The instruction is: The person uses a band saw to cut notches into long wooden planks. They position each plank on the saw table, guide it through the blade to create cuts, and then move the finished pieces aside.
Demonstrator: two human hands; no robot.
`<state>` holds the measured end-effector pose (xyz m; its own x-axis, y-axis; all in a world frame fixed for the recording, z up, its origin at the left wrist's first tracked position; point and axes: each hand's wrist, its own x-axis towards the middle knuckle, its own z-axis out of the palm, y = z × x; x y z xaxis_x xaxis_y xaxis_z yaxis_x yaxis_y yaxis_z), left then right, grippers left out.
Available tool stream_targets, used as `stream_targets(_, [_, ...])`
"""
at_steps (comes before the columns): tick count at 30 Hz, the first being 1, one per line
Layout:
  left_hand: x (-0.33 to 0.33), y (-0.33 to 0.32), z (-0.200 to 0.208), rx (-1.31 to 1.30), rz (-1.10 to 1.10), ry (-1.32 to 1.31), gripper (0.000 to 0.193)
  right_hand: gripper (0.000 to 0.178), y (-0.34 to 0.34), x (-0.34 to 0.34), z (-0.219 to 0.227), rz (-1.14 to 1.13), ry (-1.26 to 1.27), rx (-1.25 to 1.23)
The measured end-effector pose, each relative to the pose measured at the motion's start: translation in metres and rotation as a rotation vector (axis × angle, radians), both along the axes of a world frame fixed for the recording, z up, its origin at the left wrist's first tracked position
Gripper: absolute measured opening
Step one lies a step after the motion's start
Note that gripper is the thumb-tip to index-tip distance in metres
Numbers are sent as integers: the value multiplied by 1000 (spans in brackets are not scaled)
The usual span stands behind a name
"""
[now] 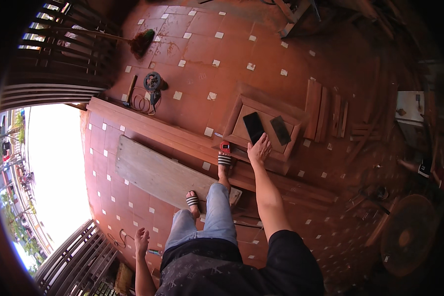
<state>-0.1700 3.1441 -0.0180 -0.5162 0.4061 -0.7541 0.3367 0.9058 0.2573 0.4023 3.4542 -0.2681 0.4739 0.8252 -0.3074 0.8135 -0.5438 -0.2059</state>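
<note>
My right hand [260, 149] reaches forward over a wooden framed panel [236, 112], its fingers stretched out at the lower end of a black phone [252, 123]. Whether the fingertips touch the phone, I cannot tell. Beside the phone, also on the panel, lies a dark flat rectangular piece [280, 130]. A red tape measure [225, 147] sits at the panel's near left corner, by my foot. My left hand [141, 240] hangs low at my left side, fingers loosely apart and holding nothing.
Long reddish planks [148, 120] and a grey board [153, 170] lie across the tiled floor near my feet. A corded power tool [154, 89], a hammer [131, 90] and a broom [141, 43] are at the far left. Wood strips [315, 109] lie right of the panel.
</note>
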Motion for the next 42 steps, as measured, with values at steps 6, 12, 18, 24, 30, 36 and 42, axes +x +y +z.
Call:
stream_targets(6, [14,20,6,-87,-30,-28,52,89,11,17,-6,-135,75,-93])
stream_targets(12, [11,15,9,-137,-32,-18,51,79,23,7,-8,-226,87,-184])
stream_targets(18, [7,25,12,-143,-54,-40,49,84,20,-32,-13,-353,140,-98])
stream_targets(24, [-23,17,1,-140,-42,-71,50,87,-76,-69,-39,-493,209,-18])
stream_targets(30, [-78,31,-40,-108,-165,-164,54,65,-217,-88,-6,-662,310,-175])
stream_targets(36, [-153,44,-67,-144,-199,-319,51,43,-388,-173,28,-976,274,-167])
stream_targets(42, [-232,92,-72,-285,-595,-281,49,51,-513,-310,113,-1198,541,-499])
